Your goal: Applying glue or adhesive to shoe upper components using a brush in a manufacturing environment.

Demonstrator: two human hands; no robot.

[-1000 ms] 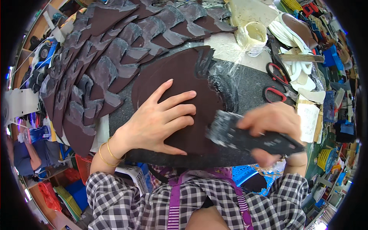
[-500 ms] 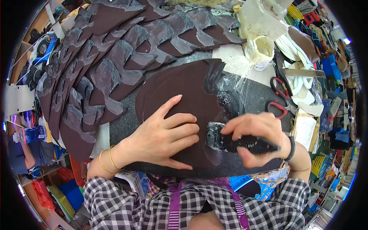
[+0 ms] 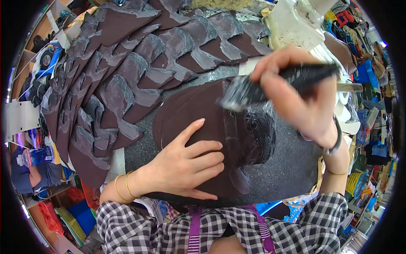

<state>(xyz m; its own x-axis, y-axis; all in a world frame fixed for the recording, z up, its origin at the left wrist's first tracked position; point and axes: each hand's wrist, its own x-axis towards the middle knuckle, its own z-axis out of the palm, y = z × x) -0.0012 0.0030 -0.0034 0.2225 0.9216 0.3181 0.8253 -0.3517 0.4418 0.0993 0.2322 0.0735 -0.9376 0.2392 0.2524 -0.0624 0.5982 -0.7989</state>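
Observation:
My left hand [image 3: 186, 163] lies with fingers spread on a dark brown, flat cut piece [image 3: 198, 110], pressing it against a dark grey speckled board [image 3: 287, 173]. Gripped in my right hand [image 3: 296, 93] is a wide flat brush [image 3: 241, 95], black with whitish residue; its bristles are over the piece's far right part and blurred by motion. A wet-looking smear runs along the piece's curved right edge. Many similar brown pieces [image 3: 122, 97] fan out in overlapping rows at the far left, their edges coated greyish white.
At the far right stands a cloudy white plastic container [image 3: 296, 27], crusted with residue. White cut pieces [image 3: 344, 112] lie to its right, near a flat wooden stick [image 3: 349, 87]. A blue basket [image 3: 292, 210] is below the board's near edge. Cluttered shelves line both sides.
My right hand has lifted the brush from the near right part and swung it away from me toward the piece's far edge. My left hand stays spread on the piece.

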